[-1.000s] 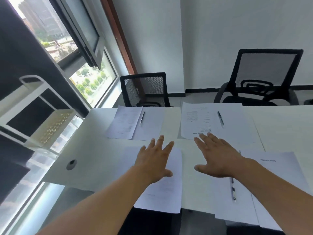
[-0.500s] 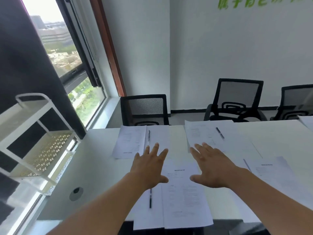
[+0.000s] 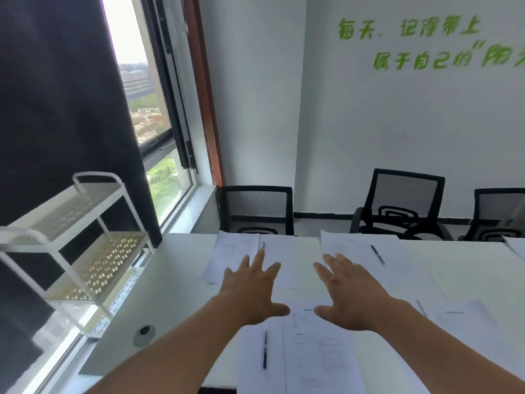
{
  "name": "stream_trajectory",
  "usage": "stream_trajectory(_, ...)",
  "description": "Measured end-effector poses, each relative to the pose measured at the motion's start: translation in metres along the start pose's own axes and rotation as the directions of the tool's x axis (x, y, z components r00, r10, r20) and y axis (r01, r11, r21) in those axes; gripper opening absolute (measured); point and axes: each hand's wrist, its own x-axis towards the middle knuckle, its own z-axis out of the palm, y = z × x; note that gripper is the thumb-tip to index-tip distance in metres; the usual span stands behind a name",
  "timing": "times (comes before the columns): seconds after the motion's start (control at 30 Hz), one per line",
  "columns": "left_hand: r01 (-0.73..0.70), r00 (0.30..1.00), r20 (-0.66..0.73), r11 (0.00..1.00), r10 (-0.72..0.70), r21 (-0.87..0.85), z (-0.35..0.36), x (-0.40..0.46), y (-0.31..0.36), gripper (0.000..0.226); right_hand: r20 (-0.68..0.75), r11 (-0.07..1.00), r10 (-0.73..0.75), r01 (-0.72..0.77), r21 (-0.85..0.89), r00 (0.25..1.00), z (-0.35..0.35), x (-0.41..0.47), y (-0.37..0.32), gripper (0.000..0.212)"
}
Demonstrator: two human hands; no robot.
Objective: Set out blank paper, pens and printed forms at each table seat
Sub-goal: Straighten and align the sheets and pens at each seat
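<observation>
Since a second ago, both of my hands have drawn back from the far sets toward the near seat, and my view has tipped up to show the wall and chairs. Left hand (image 3: pixel 250 291) and right hand (image 3: pixel 350 297) are both spread, fingers straight, palms down, holding nothing; whether they touch the paper or float just above it, I cannot tell.

Between and below them, at 6 o'clock, lies the near printed form (image 3: pixel 318 354), with a blank sheet (image 3: pixel 252 365) just beside it at 7 o'clock and a black pen (image 3: pixel 265 348) resting on that sheet. At 11 o'clock, before a mesh chair (image 3: pixel 257 210), sits a far set (image 3: pixel 233 257); at 1 o'clock another far set (image 3: pixel 355 251) carries its own pen (image 3: pixel 377 255). More sheets (image 3: pixel 466 317) lie at 3 o'clock on the white tabletop (image 3: pixel 176 280).

This step looks like squaring up the near seat's set. To do it well, I would press lightly with flat palms, slide form and blank sheet together so their edges run parallel to the tabletop edge, and keep the pen from rolling off.
</observation>
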Motion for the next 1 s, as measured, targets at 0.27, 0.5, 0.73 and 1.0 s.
stream_trajectory(0.27, 0.038, 0.997, 0.068, 0.998, -0.035, -0.044, 0.033, -0.02, 0.004, 0.111, 0.1, 0.999, -0.037, 0.037, 0.003, 0.994, 0.044, -0.007, -0.011, 0.102)
stream_trajectory(0.5, 0.007, 0.975, 0.221, 0.999, 0.0, -0.032, 0.076, -0.016, -0.019, 0.11, 0.245, 0.999, -0.031, 0.024, 0.03, 0.969, 0.079, 0.006, -0.016, 0.102)
stream_trajectory(0.73, -0.077, 0.943, 0.321, 0.997, 0.081, -0.023, 0.121, 0.025, -0.053, 0.114, 0.326, 0.999, -0.002, -0.011, 0.04, 0.945, 0.117, 0.044, -0.023, 0.102)
stream_trajectory(1.0, -0.193, 0.893, 0.416, 0.981, 0.172, 0.009, 0.188, 0.062, -0.057, 0.125, 0.454, 0.997, -0.014, -0.021, 0.072, 0.891, 0.175, 0.071, -0.018, 0.104)
